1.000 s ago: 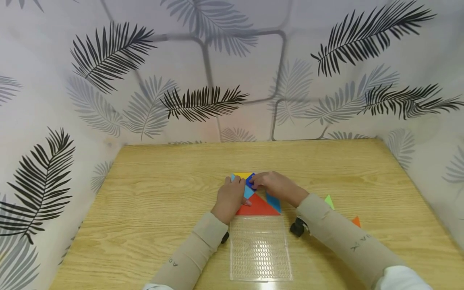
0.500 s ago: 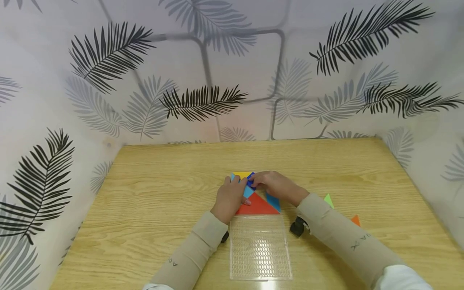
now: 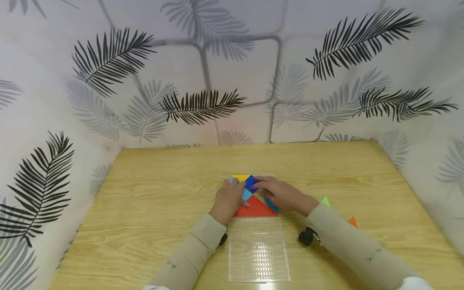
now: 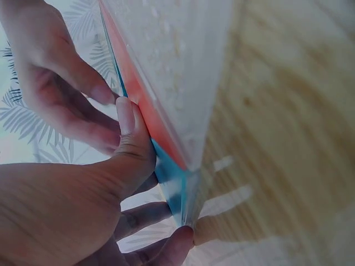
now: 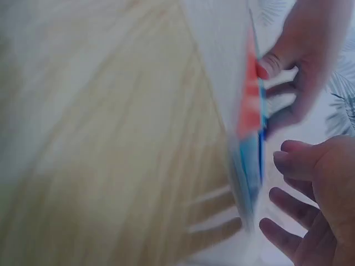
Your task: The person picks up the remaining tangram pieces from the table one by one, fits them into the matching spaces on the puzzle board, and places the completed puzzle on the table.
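Tangram pieces lie together in the far half of a clear plastic case (image 3: pixel 259 257). Among them are a red triangle (image 3: pixel 256 208), a light blue piece (image 3: pixel 247 195), a yellow piece (image 3: pixel 240 177), a dark blue piece (image 3: pixel 251 183) and a medium blue piece (image 3: pixel 272 205). My left hand (image 3: pixel 227 199) rests over the left side, thumb on the red triangle, fingers across the light blue piece. In the left wrist view one fingertip (image 4: pixel 183 241) meets the case's outer edge. My right hand (image 3: pixel 284 195) hovers at the right side with relaxed fingers, its fingertips by the dark blue piece, holding nothing.
To the right on the wooden table (image 3: pixel 163 173) lie a light green piece (image 3: pixel 326 201) and an orange piece (image 3: pixel 353 221), both partly hidden by my right sleeve. Leaf-patterned cloth (image 3: pixel 195 72) surrounds the table at the back and sides.
My right hand has let go of the dark blue piece and drawn slightly right, leaving more of it showing. My left hand keeps its place. The head view tilts slightly.
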A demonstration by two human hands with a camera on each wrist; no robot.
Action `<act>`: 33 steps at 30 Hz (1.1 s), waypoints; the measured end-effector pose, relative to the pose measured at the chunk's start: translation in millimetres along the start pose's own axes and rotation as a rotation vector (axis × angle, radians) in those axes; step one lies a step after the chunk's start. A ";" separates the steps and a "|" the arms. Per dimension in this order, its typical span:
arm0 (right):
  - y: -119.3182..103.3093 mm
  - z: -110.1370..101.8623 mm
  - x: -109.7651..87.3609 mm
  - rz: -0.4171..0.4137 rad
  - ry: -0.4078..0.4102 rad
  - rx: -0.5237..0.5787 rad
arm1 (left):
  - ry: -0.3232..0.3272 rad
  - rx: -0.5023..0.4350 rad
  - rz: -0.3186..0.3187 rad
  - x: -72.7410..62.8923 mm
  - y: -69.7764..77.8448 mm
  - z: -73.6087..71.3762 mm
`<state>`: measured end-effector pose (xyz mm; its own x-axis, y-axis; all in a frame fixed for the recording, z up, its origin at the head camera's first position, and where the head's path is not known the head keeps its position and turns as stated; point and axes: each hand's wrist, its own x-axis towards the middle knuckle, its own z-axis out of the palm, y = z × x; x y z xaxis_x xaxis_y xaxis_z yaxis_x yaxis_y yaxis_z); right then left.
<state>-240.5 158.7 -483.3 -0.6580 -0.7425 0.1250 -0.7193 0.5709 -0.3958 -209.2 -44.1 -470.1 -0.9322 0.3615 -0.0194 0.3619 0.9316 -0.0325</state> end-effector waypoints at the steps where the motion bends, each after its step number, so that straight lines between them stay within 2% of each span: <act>1: 1.8 -2.3 -4.5 0.018 0.006 -0.012 | -0.003 -0.001 -0.001 0.0 -0.3 0.2; 8: 16.7 -25.4 -51.1 0.090 0.025 -0.011 | -0.011 -0.014 0.002 1.7 0.2 1.3; 15: 29.1 -47.1 -104.5 0.283 -0.049 0.211 | 0.000 -0.003 0.011 1.7 0.3 2.8; 18: 30.6 -54.5 -120.2 0.318 -0.063 0.225 | 0.007 -0.007 0.010 0.1 0.8 2.4; 21: 32.9 -59.0 -129.4 0.320 -0.077 0.206 | 0.010 -0.014 0.005 -0.6 0.0 1.3; 24: 36.9 -59.5 -135.3 0.287 -0.077 0.187 | 0.003 -0.019 0.000 -0.3 -0.5 1.3; 28: 43.3 -55.8 -141.4 0.234 -0.024 0.115 | -0.010 -0.030 -0.009 0.3 -0.2 1.0; 33: 50.5 -51.5 -142.9 0.210 0.037 0.000 | -0.011 -0.030 -0.010 0.3 0.4 0.2</act>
<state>-194.3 311.7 -474.2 -0.8012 -0.5939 0.0732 -0.5656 0.7116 -0.4168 -209.4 -43.6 -470.3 -0.9357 0.3516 -0.0300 0.3519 0.9360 -0.0028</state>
